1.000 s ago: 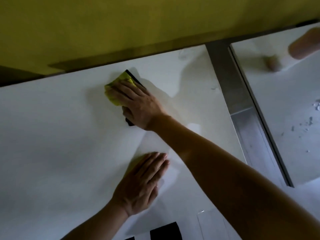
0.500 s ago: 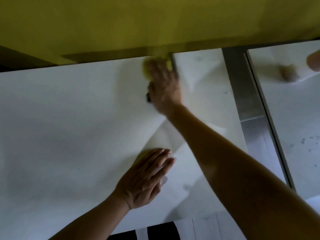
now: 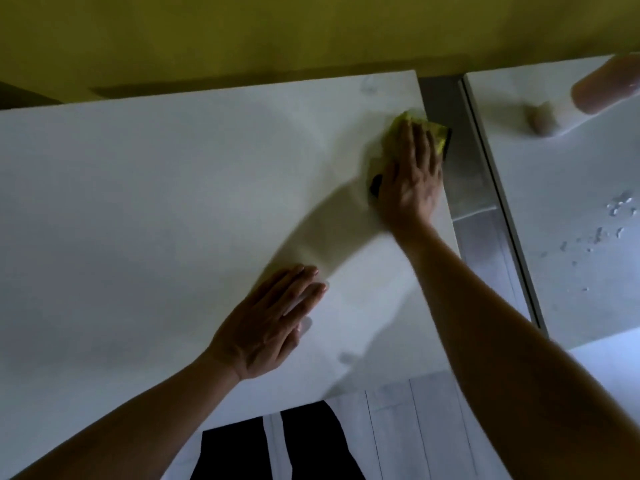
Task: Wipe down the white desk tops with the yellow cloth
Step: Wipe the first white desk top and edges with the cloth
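so in the last second the right hand [image 3: 410, 171], fingers flat on the yellow cloth [image 3: 437, 133], swept from mid-desk over to the far right edge of the white desk top [image 3: 138, 202] (left hand [image 3: 268, 323] stays spread flat, bracing), so this back strip looks about done

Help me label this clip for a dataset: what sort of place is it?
Probably an office or classroom. Two plain white desk tops, the near white desk and a second desk, stand side by side against a yellow wall, over pale plank flooring.
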The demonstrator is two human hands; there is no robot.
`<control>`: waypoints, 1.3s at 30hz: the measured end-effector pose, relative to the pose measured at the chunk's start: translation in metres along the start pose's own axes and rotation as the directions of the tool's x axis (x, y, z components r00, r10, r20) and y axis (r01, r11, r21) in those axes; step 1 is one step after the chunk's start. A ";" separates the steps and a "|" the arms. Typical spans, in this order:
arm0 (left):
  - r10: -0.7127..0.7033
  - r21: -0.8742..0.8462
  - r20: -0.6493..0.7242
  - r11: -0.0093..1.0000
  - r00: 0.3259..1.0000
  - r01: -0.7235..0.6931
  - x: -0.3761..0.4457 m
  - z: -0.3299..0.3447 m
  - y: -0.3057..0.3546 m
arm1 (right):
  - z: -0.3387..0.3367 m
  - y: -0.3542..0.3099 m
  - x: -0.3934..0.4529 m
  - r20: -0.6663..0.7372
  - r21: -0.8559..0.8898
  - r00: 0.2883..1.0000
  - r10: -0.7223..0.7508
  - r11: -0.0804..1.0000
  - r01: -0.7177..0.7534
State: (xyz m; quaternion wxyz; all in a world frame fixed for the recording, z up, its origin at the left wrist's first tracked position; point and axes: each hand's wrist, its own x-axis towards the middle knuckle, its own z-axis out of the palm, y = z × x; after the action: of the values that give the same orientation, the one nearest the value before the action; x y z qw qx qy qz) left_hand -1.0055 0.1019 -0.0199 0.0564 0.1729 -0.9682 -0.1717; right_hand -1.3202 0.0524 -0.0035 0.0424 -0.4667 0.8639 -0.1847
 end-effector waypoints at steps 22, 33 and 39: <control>-0.339 -0.007 -0.083 0.940 0.937 0.340 0.009 -0.039 -0.013 | -0.001 -0.059 -0.194 0.138 0.129 0.982 -0.131 0.985 0.113; -0.375 0.014 -0.062 0.926 0.925 0.376 0.035 -0.042 -0.012 | -0.054 0.085 -0.223 0.066 0.028 0.989 0.133 0.990 -0.135; -0.357 0.019 -0.053 0.933 0.933 0.358 0.047 -0.040 -0.009 | -0.039 0.035 -0.239 -0.024 0.004 0.948 0.317 0.948 -0.317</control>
State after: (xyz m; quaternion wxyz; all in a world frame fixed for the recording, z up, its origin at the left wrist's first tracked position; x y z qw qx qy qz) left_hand -1.0400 0.0653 0.0164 0.0454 0.3510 -0.9213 -0.1613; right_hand -1.2235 0.2765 -0.0035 0.0609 -0.3194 0.9281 -0.1813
